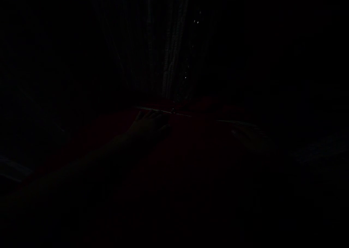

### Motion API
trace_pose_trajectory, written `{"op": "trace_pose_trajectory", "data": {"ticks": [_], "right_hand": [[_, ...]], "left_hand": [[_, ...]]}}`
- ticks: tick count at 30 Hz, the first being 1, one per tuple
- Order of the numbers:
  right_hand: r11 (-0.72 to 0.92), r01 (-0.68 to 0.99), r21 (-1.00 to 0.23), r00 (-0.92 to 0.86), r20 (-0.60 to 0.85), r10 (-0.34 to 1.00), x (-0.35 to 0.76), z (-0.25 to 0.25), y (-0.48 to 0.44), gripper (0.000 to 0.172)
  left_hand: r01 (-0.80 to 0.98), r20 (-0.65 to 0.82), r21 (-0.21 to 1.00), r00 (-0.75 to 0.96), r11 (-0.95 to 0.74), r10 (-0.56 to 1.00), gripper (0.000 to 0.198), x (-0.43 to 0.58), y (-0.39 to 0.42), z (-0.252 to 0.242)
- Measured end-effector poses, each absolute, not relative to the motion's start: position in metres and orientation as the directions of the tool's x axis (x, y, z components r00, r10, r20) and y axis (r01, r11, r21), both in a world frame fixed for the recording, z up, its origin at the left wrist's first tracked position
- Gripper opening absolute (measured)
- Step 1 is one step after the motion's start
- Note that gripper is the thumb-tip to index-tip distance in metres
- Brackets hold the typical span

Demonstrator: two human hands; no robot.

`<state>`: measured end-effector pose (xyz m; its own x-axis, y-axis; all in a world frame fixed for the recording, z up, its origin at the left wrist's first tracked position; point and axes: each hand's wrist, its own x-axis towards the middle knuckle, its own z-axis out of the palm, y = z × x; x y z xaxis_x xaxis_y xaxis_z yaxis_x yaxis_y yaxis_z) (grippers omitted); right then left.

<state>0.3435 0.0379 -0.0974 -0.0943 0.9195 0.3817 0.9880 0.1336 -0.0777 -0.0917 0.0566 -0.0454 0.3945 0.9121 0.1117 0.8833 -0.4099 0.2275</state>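
Note:
The head view is almost black. My left hand [148,124] shows faintly near the middle, fingers stretched out flat on a dark red cloth [191,139]. My right hand [247,137] is a dim shape to the right, resting on the same cloth; its fingers are too dark to make out. A thin pale line [163,111], perhaps an edge or a fold, runs just beyond my left fingertips.
A pale, vertically folded fabric [166,59] like a curtain hangs behind the cloth, with a few tiny bright specks [195,21] on it. Everything else is lost in darkness.

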Motion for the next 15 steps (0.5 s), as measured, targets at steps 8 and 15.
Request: {"op": "trace_pose_trajectory", "data": {"ticks": [8, 15], "right_hand": [[0.123, 0.988, -0.088, -0.085, 0.356, 0.931, 0.342, -0.088, 0.033, 0.048], [0.142, 0.983, -0.118, -0.082, 0.410, 0.908, 0.343, -0.101, 0.031, 0.053]], "left_hand": [[0.878, 0.114, 0.237, 0.400, -0.416, 0.909, 0.064, -0.092, 0.058, -0.047], [0.878, 0.104, 0.240, 0.400, -0.413, 0.911, 0.063, -0.091, 0.055, -0.041]]}}
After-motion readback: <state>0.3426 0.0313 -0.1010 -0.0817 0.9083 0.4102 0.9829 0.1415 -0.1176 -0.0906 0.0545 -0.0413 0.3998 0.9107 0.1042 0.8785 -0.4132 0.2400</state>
